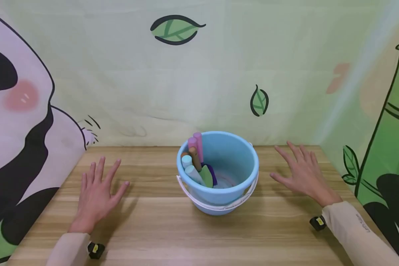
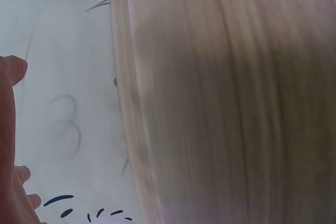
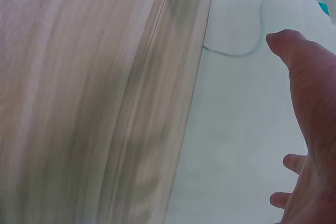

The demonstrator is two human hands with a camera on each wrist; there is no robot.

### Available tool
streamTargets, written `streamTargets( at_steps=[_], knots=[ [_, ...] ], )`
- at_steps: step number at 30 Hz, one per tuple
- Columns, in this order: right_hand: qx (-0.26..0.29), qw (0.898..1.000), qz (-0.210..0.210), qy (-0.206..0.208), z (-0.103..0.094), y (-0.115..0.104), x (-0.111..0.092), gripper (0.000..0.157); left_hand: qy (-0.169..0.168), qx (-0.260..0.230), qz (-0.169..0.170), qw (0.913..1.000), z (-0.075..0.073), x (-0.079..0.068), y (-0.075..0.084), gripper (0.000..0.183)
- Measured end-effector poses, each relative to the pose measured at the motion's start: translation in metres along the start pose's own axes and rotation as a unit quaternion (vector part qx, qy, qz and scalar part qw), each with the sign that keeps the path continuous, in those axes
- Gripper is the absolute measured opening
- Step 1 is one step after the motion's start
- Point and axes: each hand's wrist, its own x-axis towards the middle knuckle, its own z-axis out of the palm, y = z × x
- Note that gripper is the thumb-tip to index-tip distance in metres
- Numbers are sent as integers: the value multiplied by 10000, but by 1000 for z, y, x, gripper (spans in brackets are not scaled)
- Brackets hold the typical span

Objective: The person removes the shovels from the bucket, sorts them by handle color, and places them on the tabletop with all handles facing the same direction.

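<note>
A light blue bucket (image 1: pixel 242 159) stands upright on the wooden table, its white handle (image 1: pixel 216 207) hanging down at the front. Inside it, gathered on the left, are pink sticks (image 1: pixel 198 146), a brown stick (image 1: pixel 195 159), light blue cylinders (image 1: pixel 193 173), a green piece (image 1: pixel 206 176) and a dark purple piece (image 1: pixel 212 173); their kind is unclear. My left hand (image 1: pixel 98 195) is spread, palm down, to the bucket's left. To the right my right hand (image 1: pixel 302 171) has its fingers spread too, apart from the bucket. Both hands hold nothing.
The wood-grain table (image 1: pixel 153 236) runs back to a pale green cloth backdrop (image 1: pixel 119 74) printed with leaves, a panda and bamboo. A small black device (image 1: pixel 95 250) sits at the left wrist, another black device (image 1: pixel 318 223) at the right.
</note>
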Motion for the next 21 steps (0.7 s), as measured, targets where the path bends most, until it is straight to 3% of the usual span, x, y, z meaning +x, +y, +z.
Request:
streamTargets(
  at_steps=[9,21],
  knots=[
    [266,9962,-630,536,-4,-1,9,88,65,-289,262,9992,1,5,12,76],
    [738,9934,-842,266,-15,-9,20,90,264,-839,740,9934,0,20,38,80]
  ],
)
